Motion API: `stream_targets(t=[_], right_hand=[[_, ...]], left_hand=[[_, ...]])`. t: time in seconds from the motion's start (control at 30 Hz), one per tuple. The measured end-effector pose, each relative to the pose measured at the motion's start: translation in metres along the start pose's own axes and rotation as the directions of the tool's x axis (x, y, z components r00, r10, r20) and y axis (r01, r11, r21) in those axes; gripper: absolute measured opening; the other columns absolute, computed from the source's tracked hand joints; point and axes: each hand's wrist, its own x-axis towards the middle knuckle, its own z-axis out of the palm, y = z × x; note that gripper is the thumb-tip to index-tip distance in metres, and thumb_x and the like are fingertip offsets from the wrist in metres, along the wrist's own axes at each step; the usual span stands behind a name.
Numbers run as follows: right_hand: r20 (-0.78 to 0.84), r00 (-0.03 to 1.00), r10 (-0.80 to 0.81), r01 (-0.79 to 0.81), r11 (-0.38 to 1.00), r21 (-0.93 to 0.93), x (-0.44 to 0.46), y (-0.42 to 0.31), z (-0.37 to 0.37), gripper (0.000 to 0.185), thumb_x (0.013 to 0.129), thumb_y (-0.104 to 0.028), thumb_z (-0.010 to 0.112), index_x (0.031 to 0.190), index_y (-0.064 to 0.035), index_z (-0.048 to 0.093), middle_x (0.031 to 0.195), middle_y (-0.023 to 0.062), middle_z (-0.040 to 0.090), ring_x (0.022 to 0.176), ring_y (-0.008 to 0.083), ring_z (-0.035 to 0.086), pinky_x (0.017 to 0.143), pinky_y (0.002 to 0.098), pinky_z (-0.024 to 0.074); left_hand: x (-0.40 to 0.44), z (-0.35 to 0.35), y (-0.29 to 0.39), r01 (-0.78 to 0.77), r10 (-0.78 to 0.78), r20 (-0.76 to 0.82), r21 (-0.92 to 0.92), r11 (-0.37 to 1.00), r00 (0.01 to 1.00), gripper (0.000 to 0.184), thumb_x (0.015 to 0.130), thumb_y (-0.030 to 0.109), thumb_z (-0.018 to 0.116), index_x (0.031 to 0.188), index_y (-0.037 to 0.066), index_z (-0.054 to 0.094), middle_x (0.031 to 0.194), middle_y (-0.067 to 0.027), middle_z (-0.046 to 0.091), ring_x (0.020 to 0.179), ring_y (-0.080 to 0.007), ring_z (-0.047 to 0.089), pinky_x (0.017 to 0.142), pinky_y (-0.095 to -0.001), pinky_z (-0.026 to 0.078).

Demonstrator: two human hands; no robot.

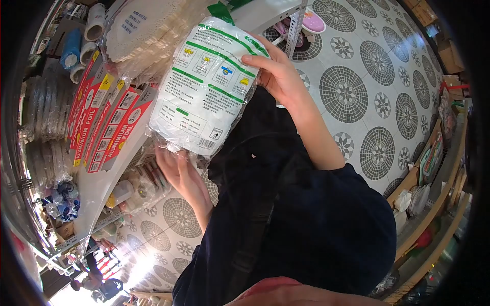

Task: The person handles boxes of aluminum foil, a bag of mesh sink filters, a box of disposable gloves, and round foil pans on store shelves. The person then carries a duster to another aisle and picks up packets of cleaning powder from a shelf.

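Observation:
A white plastic packet [204,89] with green stripes, small printed diagrams and a barcode is tilted in front of me, its text side facing up. My right hand [278,74] grips its upper right edge, thumb on the printed face and the other fingers behind it. At the lower left end, my left hand [182,176] has its fingers against the crinkled clear wrap, partly hidden under the packet. What exactly the packet contains does not show. Just beyond it lies a wrapped stack of lacy paper doilies [148,30].
Red aluminium foil boxes [109,130] lie on the shelf [97,204] at left, near rolls [71,48] and bagged goods [43,107]. A metal upright [296,28] stands near a pink shoe [313,21]. Patterned tiles [352,92] cover the floor; more shelving [434,188] runs along the right.

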Motion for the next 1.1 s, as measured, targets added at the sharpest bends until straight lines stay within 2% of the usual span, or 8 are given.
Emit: stream_targets(t=[0.03, 0.13, 0.23, 0.33, 0.43, 0.53, 0.93, 1.1], right_hand=[[0.005, 1.0, 0.003, -0.003, 1.0, 0.002, 0.0, 0.0, -0.001, 0.057, 0.083, -0.007, 0.064, 0.134, 0.003, 0.04, 0.115, 0.0122, 0.06, 0.1, 0.0186, 0.062, 0.075, 0.0319, 0.0539], [-0.001, 1.0, -0.01, 0.01, 1.0, -0.003, 0.0, 0.002, -0.002, 0.058, 0.083, -0.006, 0.063, 0.135, 0.0036, 0.039, 0.117, 0.0131, 0.059, 0.101, 0.0197, 0.062, 0.077, 0.0326, 0.0531], [-0.018, 0.999, -0.036, 0.035, 0.998, -0.044, 0.0, 0.003, -0.001, 0.056, 0.082, -0.008, 0.066, 0.132, 0.0005, 0.044, 0.113, 0.0103, 0.06, 0.098, 0.0168, 0.062, 0.072, 0.0291, 0.0535], [-0.031, 0.998, -0.059, 0.056, 0.993, -0.104, -0.001, 0.002, 0.002, 0.054, 0.08, -0.01, 0.068, 0.131, -0.003, 0.048, 0.111, 0.0082, 0.061, 0.096, 0.015, 0.062, 0.069, 0.0275, 0.0532], [-0.041, 0.997, -0.067, 0.059, 0.982, -0.181, -0.004, -0.001, 0.006, 0.057, 0.08, -0.01, 0.068, 0.132, -0.0025, 0.046, 0.113, 0.0092, 0.06, 0.097, 0.0159, 0.062, 0.071, 0.0284, 0.0527], [-0.035, 0.997, -0.067, 0.058, 0.976, -0.212, -0.005, 0.0, 0.007, 0.058, 0.08, -0.009, 0.068, 0.133, -0.0028, 0.046, 0.114, 0.009, 0.059, 0.097, 0.0158, 0.061, 0.072, 0.0284, 0.0524], [0.017, 0.994, -0.109, 0.11, 0.965, -0.24, -0.008, -0.004, 0.012, 0.055, 0.079, -0.011, 0.071, 0.13, -0.0074, 0.051, 0.112, 0.0052, 0.062, 0.096, 0.0128, 0.061, 0.071, 0.0261, 0.052], [0.03, 0.991, -0.133, 0.137, 0.96, -0.246, -0.008, -0.004, 0.014, 0.054, 0.08, -0.01, 0.071, 0.13, -0.0072, 0.051, 0.113, 0.0046, 0.061, 0.096, 0.012, 0.06, 0.072, 0.0252, 0.0513]], left_hand=[[-0.001, 0.0, 0.002, 0.106, -0.101, 0.064, -0.073, 0.992, 0.993, 0.056, 0.089, 0.008, 0.061, 0.138, 0.002, 0.033, 0.124, -0.0072, 0.05, 0.108, -0.0132, 0.048, 0.09, -0.0269, 0.039], [-0.002, -0.001, -0.001, 0.178, -0.176, 0.048, -0.05, 0.983, 0.983, 0.052, 0.09, 0.01, 0.06, 0.135, 0.002, 0.036, 0.121, -0.0059, 0.051, 0.107, -0.0123, 0.049, 0.089, -0.0281, 0.04], [0.003, -0.005, -0.001, 0.145, -0.144, 0.045, -0.01, 0.989, 0.989, 0.044, 0.092, 0.013, 0.058, 0.131, 0.004, 0.04, 0.118, -0.0052, 0.052, 0.105, -0.0121, 0.05, 0.088, -0.0291, 0.042], [0.01, -0.01, 0.001, 0.179, -0.18, 0.012, -0.152, 0.972, 0.984, 0.04, 0.092, 0.013, 0.058, 0.128, 0.004, 0.042, 0.116, -0.0049, 0.053, 0.105, -0.0128, 0.051, 0.086, -0.0296, 0.043], [0.008, -0.005, 0.005, 0.178, -0.18, 0.002, -0.165, 0.97, 0.984, 0.041, 0.092, 0.015, 0.058, 0.128, 0.004, 0.042, 0.117, -0.0051, 0.053, 0.105, -0.0127, 0.052, 0.083, -0.0301, 0.044], [0.007, -0.003, 0.001, 0.163, -0.163, 0.006, -0.008, 0.987, 0.987, 0.04, 0.092, 0.013, 0.059, 0.127, 0.004, 0.042, 0.115, -0.0057, 0.055, 0.103, -0.0123, 0.053, 0.081, -0.0299, 0.045], [0.01, -0.006, -0.001, 0.164, -0.163, 0.015, -0.028, 0.986, 0.986, 0.033, 0.09, 0.003, 0.059, 0.121, 0.001, 0.048, 0.107, -0.0053, 0.058, 0.092, -0.01, 0.056, 0.076, -0.0249, 0.046], [0.01, -0.001, 0.002, 0.149, -0.149, 0.003, -0.036, 0.988, 0.989, 0.028, 0.089, 0.001, 0.061, 0.115, 0.003, 0.05, 0.096, -0.0037, 0.061, 0.08, -0.0089, 0.057, 0.068, -0.0222, 0.047]])
